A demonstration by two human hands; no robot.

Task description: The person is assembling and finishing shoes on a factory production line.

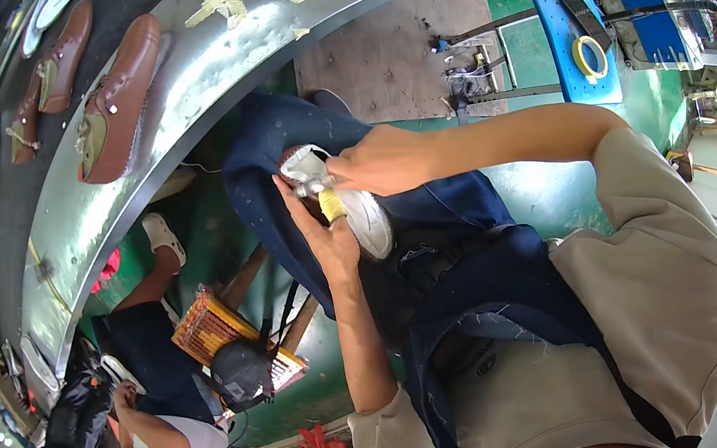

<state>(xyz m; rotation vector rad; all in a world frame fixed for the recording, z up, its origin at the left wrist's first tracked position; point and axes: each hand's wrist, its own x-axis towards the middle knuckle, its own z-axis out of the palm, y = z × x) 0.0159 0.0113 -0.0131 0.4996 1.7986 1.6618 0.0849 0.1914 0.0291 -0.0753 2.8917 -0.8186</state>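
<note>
We judge the work midway: the shoe (pixel 370 225) lies across our lap, pale side up, with our left hand (pixel 332 244) steadying it, fingers wrapped along its edge. Our right hand (pixel 379 161) is curled closed around what looks like a metal tool (pixel 308 189) against the shoe. Brown shoes (pixel 127 96) stand on the bench (pixel 195 68); whether they are finished or waiting, we cannot tell.

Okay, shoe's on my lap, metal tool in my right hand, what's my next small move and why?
Perhaps shift your left hand slightly clear of the metal tool without letting go of the shoe: your right hand holds that tool very close to your left fingers.
</note>
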